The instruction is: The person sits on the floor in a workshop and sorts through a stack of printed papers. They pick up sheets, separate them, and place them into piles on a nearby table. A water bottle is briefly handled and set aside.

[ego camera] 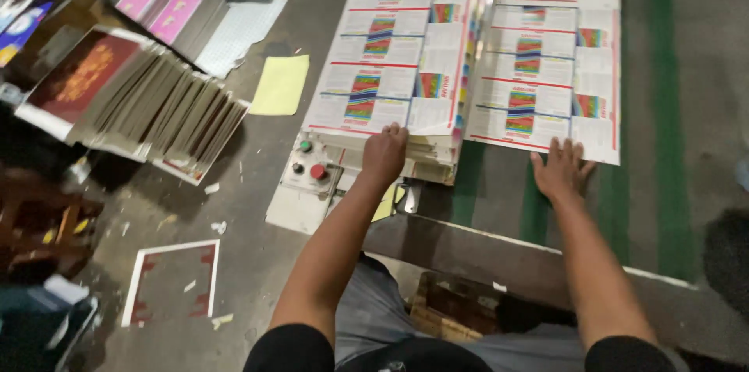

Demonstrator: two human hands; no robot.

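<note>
Nearest to us, we are looking down along two bare forearms in black sleeves, with grey trousers below them. We are pressing the left hand (384, 152) against the near edge of a thick stack of printed sheets (394, 60), fingers curled over the top sheet's edge and gripping it. We are laying the right hand (560, 169) flat with its fingers spread wide, fingertips touching the near edge of a second printed sheet (546, 67) lying just to the right of the stack on the dark table with green stripes (663, 106). Just left of the left hand, a pale control box (310, 169) is showing a green button, a dark one and a red one. On the floor at the near left, a dark sheet with a white border (173, 282) is lying among paper scraps. Farther left, a fanned pile of maroon-faced boards (133, 91) is leaning over, a yellow sheet (281, 85) is lying between it and the stack, and at the far left pink-topped stacks (168, 5) are standing
</note>
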